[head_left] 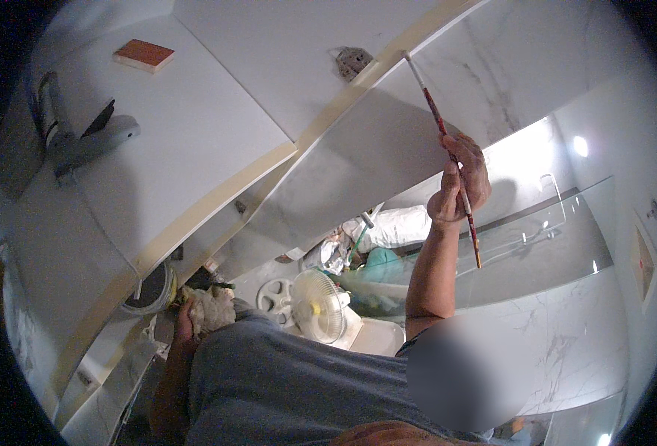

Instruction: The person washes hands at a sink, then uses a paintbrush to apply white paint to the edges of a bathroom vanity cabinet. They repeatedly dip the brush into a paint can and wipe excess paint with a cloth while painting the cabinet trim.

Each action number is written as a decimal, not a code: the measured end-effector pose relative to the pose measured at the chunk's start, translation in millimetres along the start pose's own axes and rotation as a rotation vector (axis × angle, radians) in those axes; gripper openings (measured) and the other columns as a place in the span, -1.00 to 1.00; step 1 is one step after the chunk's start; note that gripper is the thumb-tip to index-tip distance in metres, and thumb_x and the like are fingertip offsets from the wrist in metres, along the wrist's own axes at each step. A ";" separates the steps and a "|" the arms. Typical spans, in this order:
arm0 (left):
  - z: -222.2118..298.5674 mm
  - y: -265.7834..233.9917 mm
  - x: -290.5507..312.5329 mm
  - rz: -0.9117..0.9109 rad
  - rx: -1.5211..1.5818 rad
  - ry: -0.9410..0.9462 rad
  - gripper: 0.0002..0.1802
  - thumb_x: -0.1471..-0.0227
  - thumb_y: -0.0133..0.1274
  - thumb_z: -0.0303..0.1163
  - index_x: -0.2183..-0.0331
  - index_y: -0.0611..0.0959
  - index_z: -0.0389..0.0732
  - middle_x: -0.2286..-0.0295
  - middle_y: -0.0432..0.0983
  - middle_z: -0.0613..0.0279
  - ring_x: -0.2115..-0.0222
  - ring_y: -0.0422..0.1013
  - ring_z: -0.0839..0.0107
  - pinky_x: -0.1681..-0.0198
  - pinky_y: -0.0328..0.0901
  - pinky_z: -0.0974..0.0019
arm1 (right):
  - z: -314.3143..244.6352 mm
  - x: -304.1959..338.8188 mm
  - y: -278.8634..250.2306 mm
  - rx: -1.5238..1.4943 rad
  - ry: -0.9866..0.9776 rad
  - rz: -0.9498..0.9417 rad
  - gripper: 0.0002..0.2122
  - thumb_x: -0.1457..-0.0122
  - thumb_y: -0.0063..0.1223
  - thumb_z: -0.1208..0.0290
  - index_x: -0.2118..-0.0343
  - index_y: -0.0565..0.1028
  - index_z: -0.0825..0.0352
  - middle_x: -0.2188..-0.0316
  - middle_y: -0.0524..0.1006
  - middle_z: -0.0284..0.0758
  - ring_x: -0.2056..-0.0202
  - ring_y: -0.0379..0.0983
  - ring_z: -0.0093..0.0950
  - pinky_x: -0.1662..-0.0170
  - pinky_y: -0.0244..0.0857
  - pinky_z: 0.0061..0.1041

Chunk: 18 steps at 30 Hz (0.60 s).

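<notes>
Grip of the right hand [477, 175]: thumb and fingers pinch a slim red-and-white paintbrush [434, 111] partway along its handle. The brush is the nearest thing to this hand. Its long axis runs from the bristle tip, at 11 o'clock from the hand, to the handle's tail, just short of 6 o'clock. The tip meets the outline of a long beige strip [336, 104], which slants from between 7 and 8 o'clock up to between 1 and 2, so brush and strip cross at a wide angle. The picture is grainy there, and I cannot tell whether the bristles touch or hover.

At 8 o'clock from the right hand, well apart from the tip, the left hand [185, 321] is curled around a crumpled whitish rag [213, 312]. The right hand is much nearer the tip.

Just off the tip, at 9 o'clock, sits a crumpled grey lump [354, 63]. Farther out, a reddish-brown block [144, 56] shows against a white surface [224, 134] at 10 o'clock from the right hand. Between 7 and 8 stands a white fan [318, 308].
</notes>
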<state>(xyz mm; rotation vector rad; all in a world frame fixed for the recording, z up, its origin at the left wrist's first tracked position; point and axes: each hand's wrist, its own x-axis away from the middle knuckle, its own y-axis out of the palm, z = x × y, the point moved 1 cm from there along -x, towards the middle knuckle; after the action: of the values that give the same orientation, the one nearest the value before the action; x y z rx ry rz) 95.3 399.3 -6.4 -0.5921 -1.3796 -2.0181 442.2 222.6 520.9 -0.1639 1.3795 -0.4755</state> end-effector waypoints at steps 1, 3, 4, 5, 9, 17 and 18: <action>-5.4 -12.6 -9.6 -0.021 -0.021 0.034 -0.42 -0.21 0.03 -0.05 -0.13 0.49 -0.19 -0.02 0.50 0.12 0.00 0.44 0.14 -0.09 0.33 0.08 | 0.0 -0.8 1.0 -0.005 -0.005 -0.004 -0.69 -0.27 -0.06 0.31 0.28 0.57 0.52 0.37 0.64 -0.06 0.24 0.60 -0.17 0.00 0.40 -0.18; -6.1 -13.0 -12.1 -0.040 -0.028 0.063 -0.43 -0.21 0.03 -0.05 -0.13 0.49 -0.19 -0.02 0.50 0.12 0.01 0.44 0.15 -0.09 0.33 0.09 | 1.7 1.8 0.0 -0.003 -0.012 -0.011 -0.69 -0.27 -0.05 0.31 0.30 0.58 0.52 0.39 0.64 -0.07 0.25 0.59 -0.18 -0.03 0.38 -0.14; -7.8 -13.3 -12.4 -0.036 -0.009 0.062 -0.42 -0.20 0.04 -0.05 -0.13 0.49 -0.19 -0.01 0.50 0.12 0.01 0.44 0.15 -0.09 0.33 0.09 | 1.5 3.3 -0.1 -0.007 -0.007 -0.016 -0.69 -0.27 -0.06 0.31 0.30 0.58 0.52 0.39 0.64 -0.07 0.25 0.59 -0.18 -0.04 0.37 -0.13; -6.9 -8.3 -10.4 -0.033 0.006 0.059 -0.42 -0.20 0.04 -0.05 -0.13 0.49 -0.19 -0.01 0.50 0.12 0.01 0.45 0.15 -0.09 0.33 0.10 | 1.3 6.0 -1.9 -0.007 0.000 -0.021 -0.69 -0.27 -0.06 0.31 0.31 0.58 0.51 0.40 0.64 -0.08 0.26 0.59 -0.18 -0.04 0.37 -0.12; -8.4 2.8 -4.2 -0.013 0.098 0.018 -0.42 -0.20 0.02 -0.05 -0.13 0.48 -0.20 -0.01 0.50 0.11 0.01 0.45 0.15 -0.10 0.32 0.10 | 4.0 9.5 -7.0 -0.053 -0.023 -0.038 -0.70 -0.20 -0.06 0.35 0.33 0.59 0.52 0.35 0.61 -0.02 0.25 0.57 -0.05 0.03 0.40 -0.18; 2.9 21.2 13.6 -0.070 -0.060 0.106 -0.43 -0.22 -0.01 -0.04 -0.12 0.48 -0.20 0.00 0.51 0.12 0.02 0.45 0.13 -0.11 0.32 0.08 | 2.5 10.3 -4.7 -0.031 0.019 0.038 -0.67 -0.28 -0.07 0.27 0.28 0.58 0.52 0.38 0.64 -0.06 0.23 0.59 -0.12 -0.02 0.39 -0.15; 3.6 22.3 15.3 -0.065 -0.068 0.110 -0.43 -0.23 -0.01 -0.04 -0.12 0.48 -0.21 0.00 0.51 0.12 0.02 0.45 0.13 -0.11 0.32 0.08 | 2.7 9.8 -3.9 -0.015 0.001 0.029 -0.66 -0.31 -0.08 0.25 0.26 0.57 0.51 0.39 0.65 -0.08 0.23 0.60 -0.16 -0.04 0.39 -0.13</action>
<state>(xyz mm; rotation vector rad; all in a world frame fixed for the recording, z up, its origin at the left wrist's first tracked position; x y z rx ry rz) 100.2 393.1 19.7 -0.4637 -1.2843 -2.1236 445.1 214.5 514.1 -0.1553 1.3851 -0.4415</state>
